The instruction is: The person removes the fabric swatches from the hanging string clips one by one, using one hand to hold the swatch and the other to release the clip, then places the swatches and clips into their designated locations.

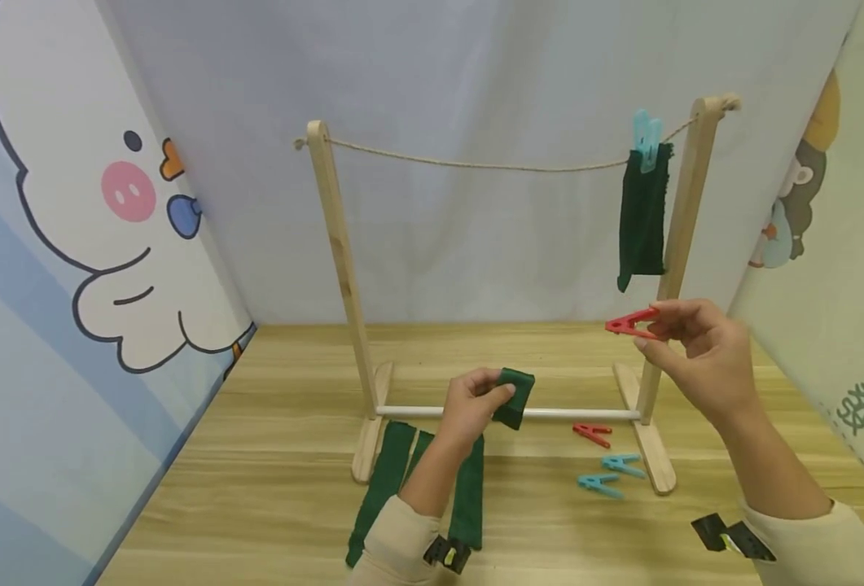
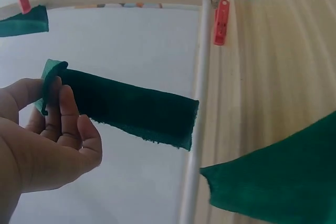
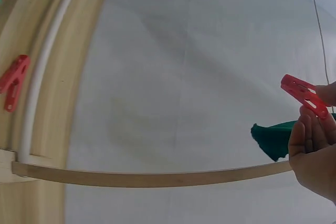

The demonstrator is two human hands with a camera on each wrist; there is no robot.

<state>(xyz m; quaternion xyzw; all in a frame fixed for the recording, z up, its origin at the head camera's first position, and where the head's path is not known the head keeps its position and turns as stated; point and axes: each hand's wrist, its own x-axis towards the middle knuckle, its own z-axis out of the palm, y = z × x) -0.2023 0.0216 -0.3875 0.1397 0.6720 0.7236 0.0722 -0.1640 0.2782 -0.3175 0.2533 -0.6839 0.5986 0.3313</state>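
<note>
Wooden stand [image 1: 339,244] carried the rope [image 1: 505,168], 12 o'clock from left hand [image 1: 471,403], 11 from right hand [image 1: 706,354]; right looked nearer. Left pinched green strip [image 1: 517,399] at 3 o'clock, long axis toward 4 in left-wrist view. Right pinched red clip [image 1: 628,324], nose at 9.

Both hands [image 1: 470,405] [image 1: 704,352] held out before the wooden rack [image 1: 344,268], each pinching, the right one higher.

Seen from the head, the left hand overlaps the middle of the rack's crossbar, thumb against bent fingers, its lower fingers curled in the left wrist view; the left forearm [image 1: 433,478] slants up towards that crossbar. The right hand is in front of the rack's right post, thumb and forefinger making the grip towards the rack's middle; the right forearm [image 1: 778,457] leans inward beneath it.
</note>
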